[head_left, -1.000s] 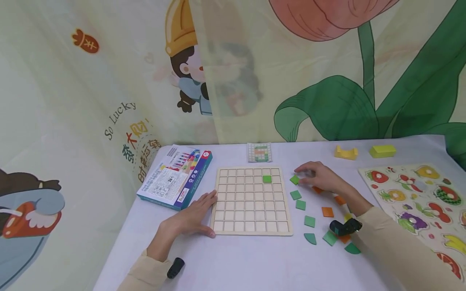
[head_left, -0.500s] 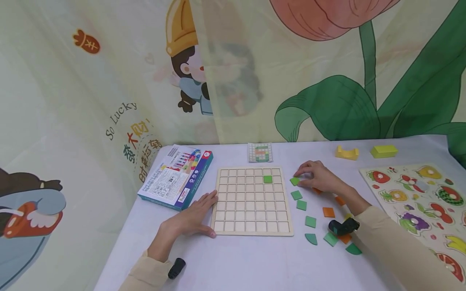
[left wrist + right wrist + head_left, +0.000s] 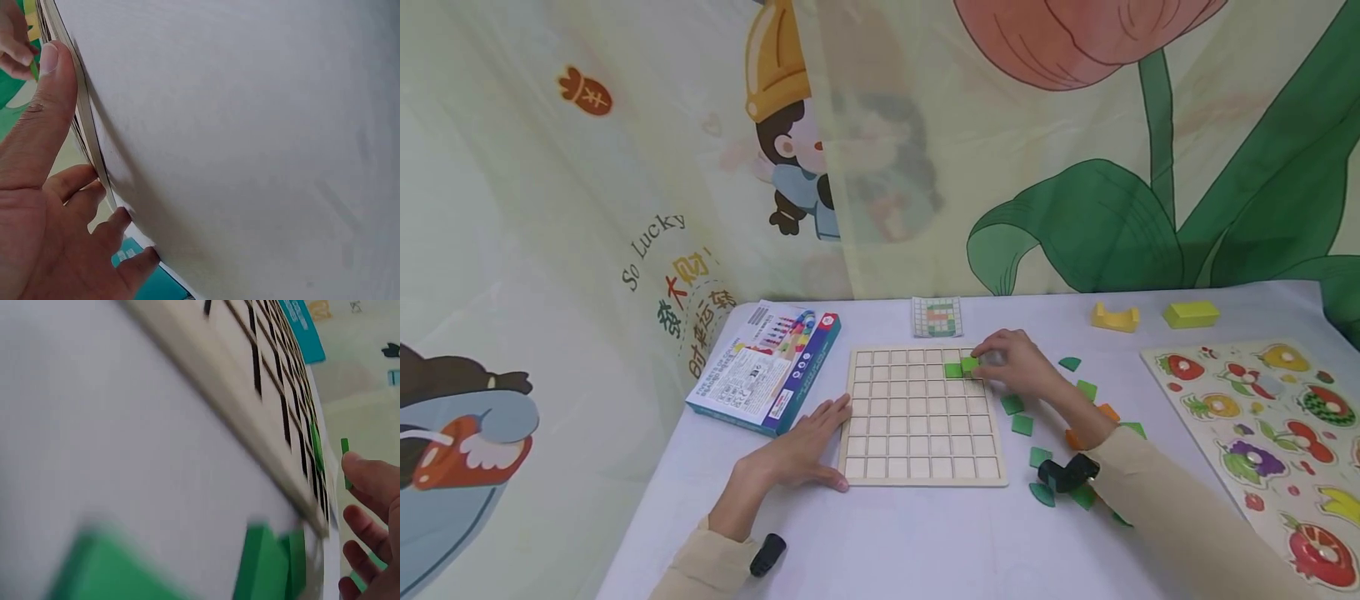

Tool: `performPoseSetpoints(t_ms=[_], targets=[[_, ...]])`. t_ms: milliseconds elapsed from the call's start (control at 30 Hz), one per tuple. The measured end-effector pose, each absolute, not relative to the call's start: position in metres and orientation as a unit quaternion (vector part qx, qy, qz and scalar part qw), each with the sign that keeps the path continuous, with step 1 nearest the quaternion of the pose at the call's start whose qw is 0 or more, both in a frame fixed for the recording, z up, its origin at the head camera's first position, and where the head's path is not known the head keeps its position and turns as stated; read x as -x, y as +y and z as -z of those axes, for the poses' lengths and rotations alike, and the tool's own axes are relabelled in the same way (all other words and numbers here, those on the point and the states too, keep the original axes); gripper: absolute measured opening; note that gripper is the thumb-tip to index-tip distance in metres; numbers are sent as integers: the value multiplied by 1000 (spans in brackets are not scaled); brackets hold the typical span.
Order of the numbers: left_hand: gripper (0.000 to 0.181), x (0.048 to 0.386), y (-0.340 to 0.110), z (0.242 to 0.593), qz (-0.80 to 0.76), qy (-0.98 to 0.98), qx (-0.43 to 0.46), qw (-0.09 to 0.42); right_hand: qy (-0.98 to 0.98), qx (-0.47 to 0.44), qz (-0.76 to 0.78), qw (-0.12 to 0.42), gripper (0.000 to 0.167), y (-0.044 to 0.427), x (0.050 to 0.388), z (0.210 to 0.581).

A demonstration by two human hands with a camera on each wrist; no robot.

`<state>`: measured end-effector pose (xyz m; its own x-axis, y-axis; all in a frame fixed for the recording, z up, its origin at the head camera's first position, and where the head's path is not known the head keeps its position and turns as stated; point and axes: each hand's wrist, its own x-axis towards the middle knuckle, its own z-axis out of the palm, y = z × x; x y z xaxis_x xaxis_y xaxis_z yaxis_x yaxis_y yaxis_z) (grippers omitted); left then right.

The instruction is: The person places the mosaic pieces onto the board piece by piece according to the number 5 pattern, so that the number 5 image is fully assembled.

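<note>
A wooden grid board (image 3: 910, 427) lies flat on the white table. One light-green square tile (image 3: 952, 371) sits in a cell of its second row. My right hand (image 3: 1021, 363) pinches another light-green tile (image 3: 970, 366) just to the right of that one; the right wrist view shows this pinched tile (image 3: 345, 464) held on edge between thumb and fingers, apart from the board. At the board's left edge rests my left hand (image 3: 797, 450), fingers extended, its thumb (image 3: 53, 94) along the edge in the left wrist view.
Several green and orange tiles (image 3: 1022, 425) lie scattered right of the board, partly under my right forearm. A printed box (image 3: 763, 367) is at the left, a pattern card (image 3: 936, 317) behind the board. Yellow blocks (image 3: 1191, 314) and a fruit-sticker sheet (image 3: 1225, 408) are at the right.
My right hand has taken the light-green tile from the table and carried it left, over the board's upper right cells. My left hand stays at the board's edge.
</note>
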<state>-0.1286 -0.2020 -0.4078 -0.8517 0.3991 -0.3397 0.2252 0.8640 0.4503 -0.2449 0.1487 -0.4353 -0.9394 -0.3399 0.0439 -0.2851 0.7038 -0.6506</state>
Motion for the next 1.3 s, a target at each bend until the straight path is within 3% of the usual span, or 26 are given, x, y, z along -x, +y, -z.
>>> performPoseSetpoints(t_ms=[333,800,1067,1300], targets=[[105,128,-199,407,-204,939,-162,226,928,173,329,4,26,100,236,440],[105,127,-195,404,-199,941,-152,228,940,143,309,2,29,94,235,442],[105,128,-196,405,-190,942,-152,230,929,174,328,10,34,112,235,438],[106,129,-198,405,-183,945,-148,229,918,168,356,56,38,167,232,425]])
